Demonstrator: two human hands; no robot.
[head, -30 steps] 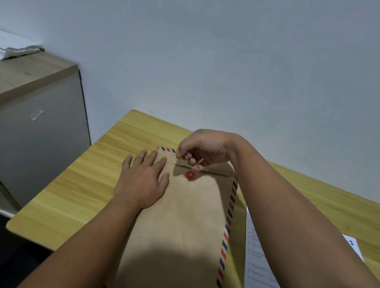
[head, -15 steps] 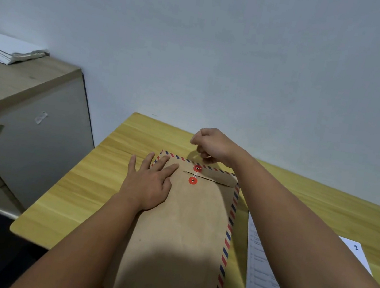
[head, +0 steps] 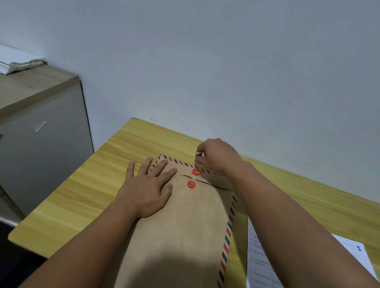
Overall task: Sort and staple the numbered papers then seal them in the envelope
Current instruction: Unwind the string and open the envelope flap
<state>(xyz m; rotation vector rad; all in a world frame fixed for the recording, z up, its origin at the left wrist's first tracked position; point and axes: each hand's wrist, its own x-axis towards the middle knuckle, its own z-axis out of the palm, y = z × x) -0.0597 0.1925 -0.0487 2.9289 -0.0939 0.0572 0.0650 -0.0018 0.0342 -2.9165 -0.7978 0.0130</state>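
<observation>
A brown envelope [head: 185,236] with a red-and-blue striped border lies lengthwise on the yellow wooden table [head: 83,192]. Its flap is folded down, with two red button discs [head: 193,178] one above the other. My left hand [head: 146,190] lies flat, fingers spread, on the envelope's upper left part. Beyond the envelope's top edge, my right hand [head: 216,159] pinches the thin white closure string [head: 195,161], which runs taut from the upper disc up to my fingers. A printed white sheet marked 2 [head: 268,274] lies to the right, partly under my right forearm.
A grey cabinet with a wooden top [head: 20,118] stands left of the table, with a stack of white papers [head: 6,59] on it. A plain pale wall rises behind the table. The floor at the lower left is dark.
My right hand has moved from over the flap and discs to beyond the envelope's top edge, pulling the string taut. Both red discs now show. My left hand has stayed flat.
</observation>
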